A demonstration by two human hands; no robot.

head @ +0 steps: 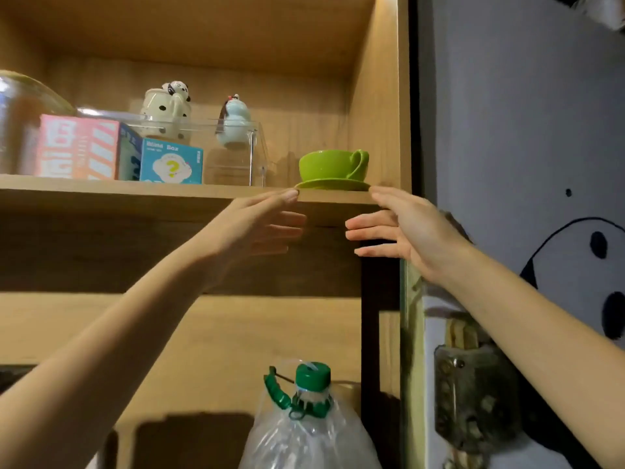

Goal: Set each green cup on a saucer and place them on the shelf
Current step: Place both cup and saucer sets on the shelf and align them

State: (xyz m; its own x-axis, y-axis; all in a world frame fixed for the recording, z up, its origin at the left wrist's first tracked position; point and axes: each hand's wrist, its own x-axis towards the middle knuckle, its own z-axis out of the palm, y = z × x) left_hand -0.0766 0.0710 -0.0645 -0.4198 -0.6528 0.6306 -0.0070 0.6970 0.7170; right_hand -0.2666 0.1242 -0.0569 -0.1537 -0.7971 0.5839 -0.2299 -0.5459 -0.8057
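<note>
A green cup (329, 165) stands upright on a green saucer (333, 186) at the right end of the wooden shelf (135, 189), handle pointing right. My left hand (262, 225) is just below and left of the saucer, fingers spread, one fingertip near the saucer's left rim. My right hand (402, 228) is just below and right of it, fingers spread, one fingertip near the right rim. Neither hand holds anything.
Left of the cup on the shelf stand a clear plastic box (236, 154) with figurines, a blue box (170, 164), a pink box (79, 147) and a glass jar (20, 120). The cabinet's side wall (375, 106) is close on the right. A large water bottle (311, 424) stands below.
</note>
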